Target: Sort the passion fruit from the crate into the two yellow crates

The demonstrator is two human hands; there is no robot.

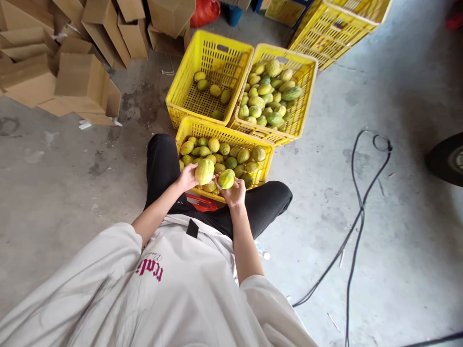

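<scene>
My left hand (186,178) is closed around a pale yellow-green papaya (204,172). In my right hand (235,193) rests a smaller, greener papaya (226,179), gripped by the fingers. Both fruits are held side by side above the near edge of a yellow crate (268,165) between my knees. Many yellow and green papayas (231,163) lie inside that crate. Behind it, a second yellow crate (180,94) has several papayas (215,90) on its floor. To its right, a third crate (308,91) is heaped with more papayas (267,99).
Cardboard boxes (81,82) are piled at the upper left. Stacked yellow crates (325,36) stand at the upper right. A black cable (356,221) loops over the concrete floor on the right, near a tyre (446,159). Something red (202,202) shows beneath me.
</scene>
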